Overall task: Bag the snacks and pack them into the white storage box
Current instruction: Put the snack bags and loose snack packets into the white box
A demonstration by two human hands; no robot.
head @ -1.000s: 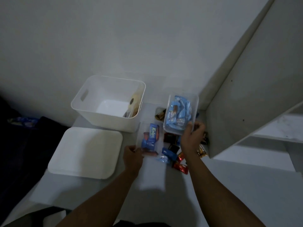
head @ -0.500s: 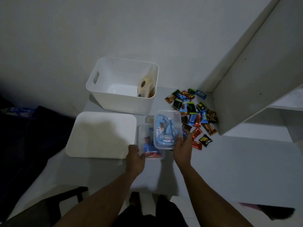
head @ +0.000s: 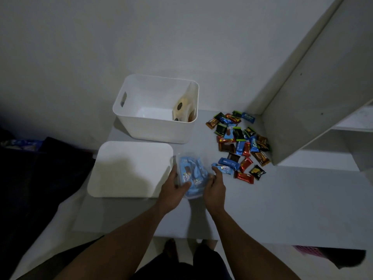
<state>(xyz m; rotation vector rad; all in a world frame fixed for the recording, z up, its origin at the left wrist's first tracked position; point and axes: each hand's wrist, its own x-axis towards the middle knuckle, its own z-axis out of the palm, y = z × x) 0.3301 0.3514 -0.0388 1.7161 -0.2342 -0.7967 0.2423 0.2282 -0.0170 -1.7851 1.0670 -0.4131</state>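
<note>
- Left hand (head: 173, 188), right hand (head: 215, 187): fingers curled round a clear bag (head: 193, 174) of blue snacks.
- White box (head: 153, 130) open; lid (head: 129, 168) beside it on counter (head: 262, 209).

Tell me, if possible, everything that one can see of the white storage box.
The white storage box looks like matte plastic, rectangular with rounded corners. It stands upright and open on the grey surface. A slot handle is cut in its left wall. Inside, a clear bag of pale round snacks leans against the right wall. Its lid lies flat just in front. The left hand and right hand, holding a bag of blue snacks, do not touch it.
</note>
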